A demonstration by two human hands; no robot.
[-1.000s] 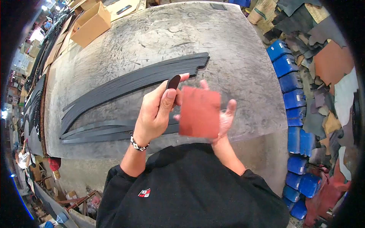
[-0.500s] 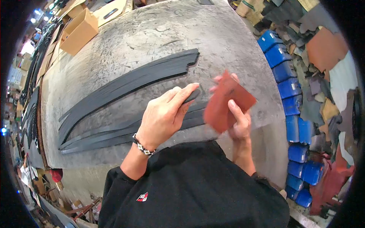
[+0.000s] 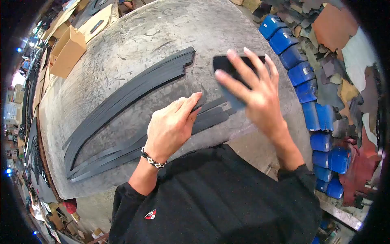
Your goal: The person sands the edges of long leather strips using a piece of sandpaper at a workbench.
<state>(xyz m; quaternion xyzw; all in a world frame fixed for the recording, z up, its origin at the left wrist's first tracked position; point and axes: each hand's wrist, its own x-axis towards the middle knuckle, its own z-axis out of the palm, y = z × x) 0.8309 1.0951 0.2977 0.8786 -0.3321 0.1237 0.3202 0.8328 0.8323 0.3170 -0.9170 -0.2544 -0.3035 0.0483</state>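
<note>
My left hand [image 3: 170,124], wearing a beaded bracelet, is closed with thumb and index finger pinched around the end of a dark strip [image 3: 203,97]. Over the table's right part, my right hand [image 3: 258,89] grips a flat dark piece [image 3: 221,63]; the fingers spread across its top, the thumb is hidden, and motion blurs both. A curved stack of black strips [image 3: 130,91] lies beyond my left hand. More dark strips [image 3: 211,122] lie nearer my body, passing beneath or behind my left hand.
The grey worktable [image 3: 134,44] has a cardboard box [image 3: 67,53] at its far left edge. Blue bins [image 3: 302,73] line the right side, beside leather scraps [image 3: 337,26]. A partly visible person [image 3: 36,211] is at the lower left.
My right hand has moved up and turned over; the red-brown face of a piece no longer shows, and a dark surface does. My left hand keeps its pinch. The camera view has shifted.
</note>
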